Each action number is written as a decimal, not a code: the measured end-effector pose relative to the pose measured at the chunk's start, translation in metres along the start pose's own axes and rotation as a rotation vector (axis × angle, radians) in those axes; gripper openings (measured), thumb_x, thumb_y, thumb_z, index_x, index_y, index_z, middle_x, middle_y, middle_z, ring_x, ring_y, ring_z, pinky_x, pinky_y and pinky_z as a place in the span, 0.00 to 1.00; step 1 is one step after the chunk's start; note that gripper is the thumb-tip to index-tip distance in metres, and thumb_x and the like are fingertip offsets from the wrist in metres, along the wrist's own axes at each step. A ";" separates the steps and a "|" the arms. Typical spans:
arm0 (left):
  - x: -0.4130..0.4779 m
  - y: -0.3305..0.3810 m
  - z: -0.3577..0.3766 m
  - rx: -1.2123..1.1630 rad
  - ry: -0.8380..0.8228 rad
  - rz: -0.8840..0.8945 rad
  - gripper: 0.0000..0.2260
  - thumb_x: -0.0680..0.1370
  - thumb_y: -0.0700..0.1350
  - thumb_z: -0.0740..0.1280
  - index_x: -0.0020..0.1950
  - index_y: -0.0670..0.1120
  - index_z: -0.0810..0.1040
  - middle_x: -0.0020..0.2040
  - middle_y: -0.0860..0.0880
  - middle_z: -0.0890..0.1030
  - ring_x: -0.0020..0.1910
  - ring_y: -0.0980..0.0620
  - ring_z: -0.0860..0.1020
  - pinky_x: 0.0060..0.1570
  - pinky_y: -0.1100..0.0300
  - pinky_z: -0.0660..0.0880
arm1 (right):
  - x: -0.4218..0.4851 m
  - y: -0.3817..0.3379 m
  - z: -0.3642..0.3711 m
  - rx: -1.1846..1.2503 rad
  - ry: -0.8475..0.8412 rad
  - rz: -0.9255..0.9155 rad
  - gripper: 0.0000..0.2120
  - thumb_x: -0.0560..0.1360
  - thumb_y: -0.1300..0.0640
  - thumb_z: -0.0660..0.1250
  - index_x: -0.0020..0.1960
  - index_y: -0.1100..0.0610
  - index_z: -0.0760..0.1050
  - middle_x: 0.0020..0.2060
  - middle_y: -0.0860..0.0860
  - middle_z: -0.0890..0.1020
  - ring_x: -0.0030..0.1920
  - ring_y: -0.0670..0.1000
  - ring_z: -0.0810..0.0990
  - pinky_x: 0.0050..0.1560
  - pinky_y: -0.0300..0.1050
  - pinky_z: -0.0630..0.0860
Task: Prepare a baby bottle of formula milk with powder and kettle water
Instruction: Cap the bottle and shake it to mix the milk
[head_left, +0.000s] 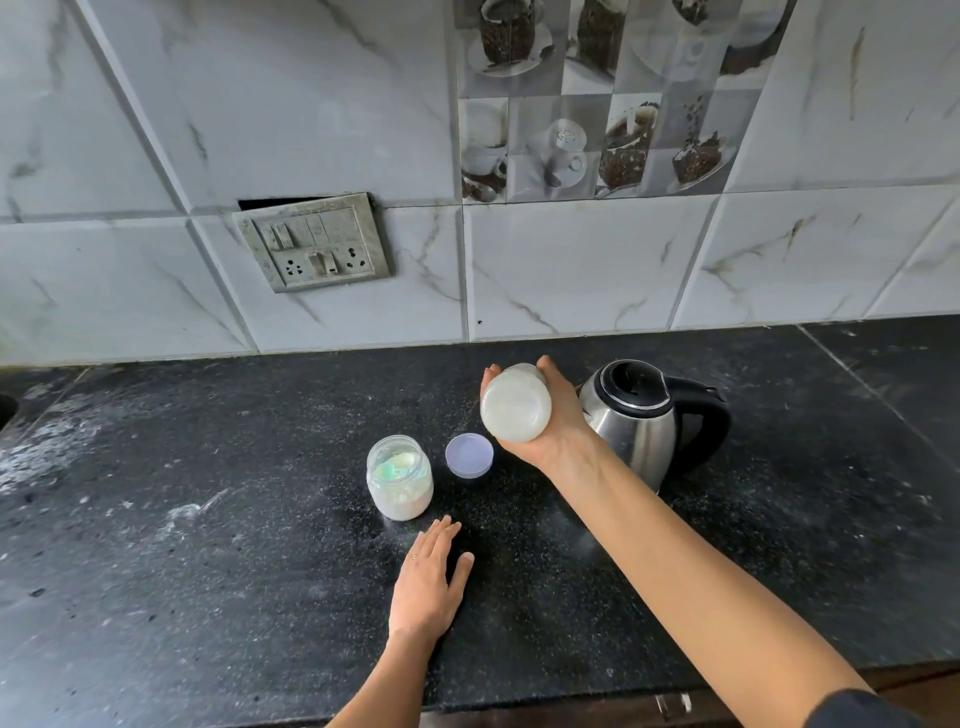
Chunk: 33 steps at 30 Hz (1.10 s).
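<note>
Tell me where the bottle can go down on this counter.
Bare counter lies right of the kettle, and a wide patch left of the powder jar. Crowded: jar, lid, kettle and left hand cluster below the bottle in the right hand.

My right hand (550, 415) grips milky bottle (515, 402), base toward camera, above counter (208, 545). Kettle (644, 421) at 3 o'clock of bottle. Open powder jar (399, 478) at 7, lid (469, 455) beside it. Left hand (428, 582) flat on counter.
</note>
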<state>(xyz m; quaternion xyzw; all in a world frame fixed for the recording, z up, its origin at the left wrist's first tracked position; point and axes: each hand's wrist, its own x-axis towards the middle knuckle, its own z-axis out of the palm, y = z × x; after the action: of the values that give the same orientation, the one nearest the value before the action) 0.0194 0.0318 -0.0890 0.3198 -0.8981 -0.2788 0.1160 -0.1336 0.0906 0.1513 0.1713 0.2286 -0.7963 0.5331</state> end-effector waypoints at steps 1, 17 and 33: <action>0.000 0.000 0.000 0.000 0.000 0.000 0.22 0.80 0.57 0.57 0.73 0.54 0.64 0.75 0.57 0.60 0.75 0.58 0.55 0.71 0.66 0.46 | -0.002 -0.001 0.003 -0.033 -0.010 -0.030 0.23 0.76 0.41 0.64 0.44 0.64 0.74 0.31 0.58 0.79 0.26 0.56 0.81 0.25 0.44 0.79; 0.000 0.001 -0.001 0.006 0.002 -0.002 0.21 0.80 0.56 0.58 0.73 0.54 0.65 0.75 0.57 0.62 0.75 0.58 0.57 0.71 0.65 0.50 | -0.025 -0.011 0.027 -0.267 -0.293 -0.300 0.19 0.76 0.41 0.62 0.49 0.58 0.72 0.35 0.54 0.77 0.29 0.53 0.79 0.33 0.44 0.80; 0.000 0.001 0.000 -0.001 0.003 -0.004 0.21 0.80 0.56 0.57 0.73 0.53 0.64 0.75 0.57 0.61 0.74 0.59 0.56 0.72 0.65 0.50 | -0.012 -0.005 0.015 -0.389 -0.255 -0.442 0.14 0.77 0.44 0.62 0.52 0.54 0.70 0.35 0.55 0.77 0.28 0.54 0.79 0.34 0.46 0.80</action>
<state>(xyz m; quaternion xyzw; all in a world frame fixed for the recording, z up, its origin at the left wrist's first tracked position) 0.0192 0.0326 -0.0891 0.3217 -0.8973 -0.2789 0.1168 -0.1339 0.0935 0.1707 -0.0889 0.3397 -0.8492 0.3943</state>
